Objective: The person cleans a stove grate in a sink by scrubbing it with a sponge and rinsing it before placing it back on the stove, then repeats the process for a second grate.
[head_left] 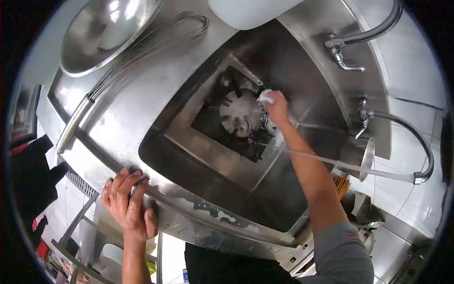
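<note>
My right hand (277, 108) reaches into the steel sink (189, 154), pinching a crumpled white piece (265, 96) whose kind I cannot make out. Beneath it, at the bottom of the sink, lies a square metal frame (182, 144) with a dark middle and a pale round part (236, 111) carrying dark prongs. A stream of water (326, 161) from the lower tap hose (418, 142) falls past my right forearm onto the frame's side. My left hand (127, 203), wet, has its fingers bent over the front edge of the sink counter (175, 201).
A large steel bowl (106, 35) and a whisk (113, 75) rest on the counter at left. A white container (250, 12) stands at the far edge. Another tap (338, 49) is at upper right. By my right arm are a metal pot (366, 158) and a bristle brush (341, 184).
</note>
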A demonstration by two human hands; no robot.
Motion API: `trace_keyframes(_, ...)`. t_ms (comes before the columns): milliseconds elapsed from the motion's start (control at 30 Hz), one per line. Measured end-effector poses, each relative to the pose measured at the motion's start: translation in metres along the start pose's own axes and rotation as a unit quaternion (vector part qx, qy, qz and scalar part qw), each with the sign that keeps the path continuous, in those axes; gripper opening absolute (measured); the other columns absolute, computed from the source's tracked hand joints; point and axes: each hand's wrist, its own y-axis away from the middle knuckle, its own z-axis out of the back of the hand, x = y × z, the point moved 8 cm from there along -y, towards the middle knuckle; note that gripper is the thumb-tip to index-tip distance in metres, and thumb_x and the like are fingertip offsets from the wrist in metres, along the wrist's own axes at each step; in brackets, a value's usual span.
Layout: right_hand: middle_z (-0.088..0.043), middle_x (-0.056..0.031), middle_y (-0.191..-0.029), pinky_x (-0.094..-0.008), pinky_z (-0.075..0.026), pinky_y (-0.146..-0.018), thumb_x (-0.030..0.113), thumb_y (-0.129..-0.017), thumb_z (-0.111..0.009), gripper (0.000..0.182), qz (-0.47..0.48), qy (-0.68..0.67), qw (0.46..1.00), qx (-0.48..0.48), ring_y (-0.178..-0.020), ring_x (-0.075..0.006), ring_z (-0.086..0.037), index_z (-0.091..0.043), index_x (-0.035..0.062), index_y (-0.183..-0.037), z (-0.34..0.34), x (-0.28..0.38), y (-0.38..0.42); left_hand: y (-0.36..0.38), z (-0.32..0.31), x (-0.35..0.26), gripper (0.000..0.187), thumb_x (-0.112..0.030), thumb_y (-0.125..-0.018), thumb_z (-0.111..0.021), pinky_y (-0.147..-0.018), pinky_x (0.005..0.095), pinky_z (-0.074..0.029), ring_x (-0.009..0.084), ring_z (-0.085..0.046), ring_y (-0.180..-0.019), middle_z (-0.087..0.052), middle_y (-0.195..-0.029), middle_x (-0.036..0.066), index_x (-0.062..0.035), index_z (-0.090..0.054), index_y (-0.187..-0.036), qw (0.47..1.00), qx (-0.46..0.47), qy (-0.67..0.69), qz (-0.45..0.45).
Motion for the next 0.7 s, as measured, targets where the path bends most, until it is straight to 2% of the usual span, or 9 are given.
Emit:
trace_keyframes(100,-0.064,-0.0166,-0.105,-0.0388,-0.05,-0.085,0.0,-0.071,-0.064,0.03,0.063,-0.028,0.998,0.001,-0.097,-0.0346,-0.061,-0.067,0.0012,-0.101,0.005,-0.005,-0.006,-0.001,-0.001,0.0,0.043,-0.033,-0.088,-0.041,-0.105,0.0491,-0.027,0.0325,-0.055,-0.116,-0.063,-0.114,0.013,-0.0037,-0.066,-0.106,0.999,0.025,-0.025,0.005)
trace_keyframes(200,-0.064,-0.0164,-0.105,-0.0421,-0.048,-0.091,0.009,-0.072,-0.068,0.034,-0.118,0.054,0.965,0.226,-0.102,-0.0358,-0.061,-0.07,0.0069,-0.106,0.013,-0.06,0.006,-0.001,0.001,0.0,0.043,-0.033,-0.088,-0.042,-0.105,0.0487,-0.027,0.0329,-0.055,-0.117,-0.064,-0.113,0.013,-0.0028,-0.067,-0.105,1.0,0.011,-0.004,0.009)
trace_keyframes(233,-0.064,-0.0164,-0.105,-0.0421,-0.048,-0.091,0.009,-0.072,-0.068,0.034,-0.118,0.057,0.966,0.223,-0.102,-0.0358,-0.061,-0.07,0.0069,-0.106,0.006,-0.052,0.0,-0.001,0.001,0.001,0.043,-0.033,-0.087,-0.043,-0.106,0.0486,-0.027,0.033,-0.055,-0.117,-0.064,-0.113,0.014,-0.0026,-0.067,-0.105,1.0,0.007,0.003,0.011)
trace_keyframes(333,-0.064,-0.0193,-0.104,-0.0416,-0.049,-0.09,0.011,-0.071,-0.068,0.031,0.068,0.032,0.989,0.124,-0.1,-0.0358,-0.061,-0.07,0.0052,-0.102,-0.005,0.0,-0.009,0.001,0.0,0.002,0.043,-0.033,-0.086,-0.043,-0.106,0.0486,-0.026,0.0332,-0.055,-0.117,-0.064,-0.113,0.014,-0.0027,-0.067,-0.104,1.0,-0.002,0.001,0.013)
trace_keyframes(433,-0.064,-0.0192,-0.111,-0.0404,-0.045,-0.097,0.008,-0.072,-0.068,0.037,0.002,0.053,0.988,0.144,-0.111,-0.0367,-0.057,-0.068,0.003,-0.109,0.016,-0.066,0.027,0.0,-0.001,0.003,0.043,-0.033,-0.086,-0.042,-0.106,0.0487,-0.026,0.0332,-0.055,-0.117,-0.064,-0.114,0.014,-0.0031,-0.067,-0.103,1.0,0.021,-0.009,0.012)
trace_keyframes(500,-0.064,-0.0188,-0.109,-0.0417,-0.046,-0.095,0.008,-0.071,-0.069,0.039,-0.06,0.265,0.917,0.291,-0.108,-0.0379,-0.058,-0.067,0.0041,-0.11,0.039,-0.108,0.043,-0.001,0.001,0.002,0.043,-0.033,-0.087,-0.042,-0.105,0.0487,-0.026,0.033,-0.055,-0.117,-0.064,-0.114,0.013,-0.0033,-0.067,-0.104,1.0,0.016,0.008,0.006)
trace_keyframes(600,-0.065,-0.0187,-0.106,-0.0416,-0.048,-0.09,0.005,-0.071,-0.068,0.037,-0.15,0.171,0.962,0.149,-0.103,-0.038,-0.06,-0.066,0.003,-0.108,0.073,-0.09,0.033,0.001,0.0,0.005,0.044,-0.034,-0.086,-0.041,-0.105,0.0487,-0.027,0.0325,-0.055,-0.117,-0.064,-0.114,0.014,-0.003,-0.067,-0.104,1.0,0.0,0.0,0.013)
trace_keyframes(667,-0.063,-0.0165,-0.106,-0.0403,-0.05,-0.088,0.003,-0.077,-0.064,0.028,0.008,0.026,1.0,0.004,-0.098,-0.0369,-0.062,-0.067,0.003,-0.105,0.074,-0.005,0.004,0.002,0.0,0.003,0.044,-0.034,-0.087,-0.041,-0.104,0.0486,-0.027,0.033,-0.055,-0.116,-0.064,-0.113,0.014,-0.0027,-0.067,-0.104,1.0,0.002,0.0,0.009)
trace_keyframes(700,-0.063,-0.0165,-0.106,-0.0404,-0.049,-0.089,0.001,-0.078,-0.063,0.029,0.043,0.001,0.999,0.026,-0.101,-0.0366,-0.06,-0.067,0.0043,-0.107,0.063,0.034,-0.012,0.002,-0.001,0.002,0.044,-0.034,-0.087,-0.041,-0.104,0.0486,-0.027,0.033,-0.055,-0.116,-0.064,-0.113,0.014,-0.0027,-0.067,-0.104,1.0,0.007,-0.001,0.006)
